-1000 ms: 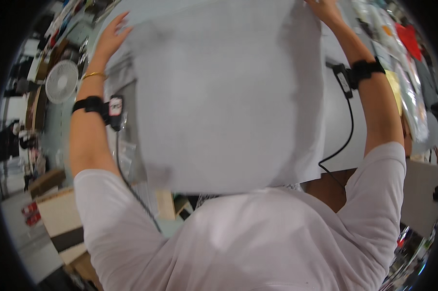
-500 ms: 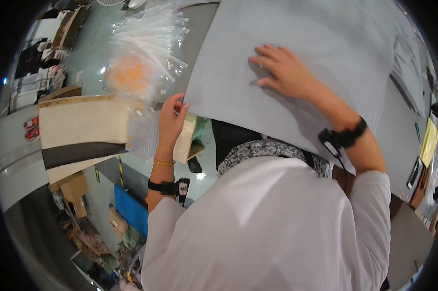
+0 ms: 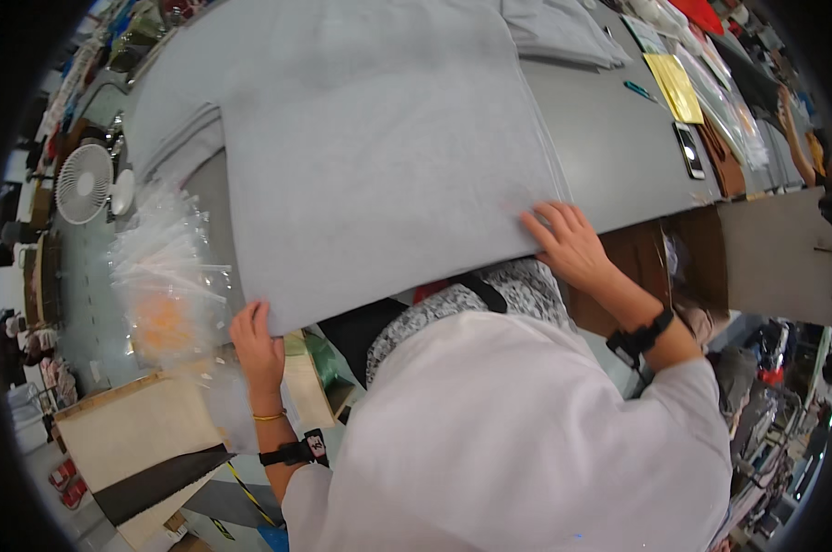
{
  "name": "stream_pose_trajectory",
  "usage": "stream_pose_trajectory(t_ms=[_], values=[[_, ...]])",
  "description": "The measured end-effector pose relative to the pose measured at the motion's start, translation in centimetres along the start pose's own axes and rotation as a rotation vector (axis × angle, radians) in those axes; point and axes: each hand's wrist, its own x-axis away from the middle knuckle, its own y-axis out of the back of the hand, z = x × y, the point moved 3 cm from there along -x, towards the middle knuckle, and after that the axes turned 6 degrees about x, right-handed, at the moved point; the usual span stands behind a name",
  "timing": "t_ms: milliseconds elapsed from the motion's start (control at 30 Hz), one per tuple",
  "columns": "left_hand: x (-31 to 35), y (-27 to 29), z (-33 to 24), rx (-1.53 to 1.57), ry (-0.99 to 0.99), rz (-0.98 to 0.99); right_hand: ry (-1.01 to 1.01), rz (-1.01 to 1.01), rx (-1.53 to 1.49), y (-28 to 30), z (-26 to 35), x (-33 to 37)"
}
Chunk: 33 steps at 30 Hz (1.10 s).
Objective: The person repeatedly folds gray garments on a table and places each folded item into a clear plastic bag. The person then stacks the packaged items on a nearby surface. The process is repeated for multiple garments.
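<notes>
A light grey shirt (image 3: 379,156) lies spread flat, its hem towards me and its sleeves out to the sides. At the near left corner of the hem, my left hand (image 3: 261,354) has its fingers closed on the cloth's edge. My right hand (image 3: 572,244) rests near the other end of the hem, fingers spread on the cloth and thumb by the edge. The shirt's side seam runs up just beyond its fingertips.
Left of the shirt, clear plastic bags (image 3: 172,267) with orange marks lie fanned out near a white fan (image 3: 85,184). On the right of the table (image 3: 609,138) are a teal cutter (image 3: 639,90), a yellow packet (image 3: 674,87) and a phone (image 3: 688,150). Below stands an open cardboard box (image 3: 632,276).
My view has swung to the right. My right hand has moved from the middle of the shirt down to the hem's right end. My left hand stays at the left corner.
</notes>
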Motion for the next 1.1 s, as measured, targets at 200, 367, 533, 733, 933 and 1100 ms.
stream_pose_trajectory(t_ms=[200,367,533,733,933,1100], values=[[1.9,1.9,0.6,0.257,0.232,0.169,-0.092,-0.089,-0.175,0.0,-1.5,5.6],[3.4,6.7,-2.2,0.624,0.244,-0.157,-0.34,-0.126,-0.973,3.5,-3.5,8.5],[0.8,5.6,0.9,1.304,0.58,-0.391,-0.69,-0.267,-1.366,1.9,-7.3,5.2],[-8.5,-1.9,7.7,1.217,0.739,-0.266,-0.793,-0.284,-1.177,-4.8,-11.4,-5.3],[-9.1,-4.2,8.2,0.99,0.75,-0.144,-0.83,-0.201,-0.73,-4.6,-10.9,-6.3],[-1.9,-0.1,1.1,0.476,0.463,0.122,-0.598,-0.14,-0.888,-0.2,-6.8,1.0]])
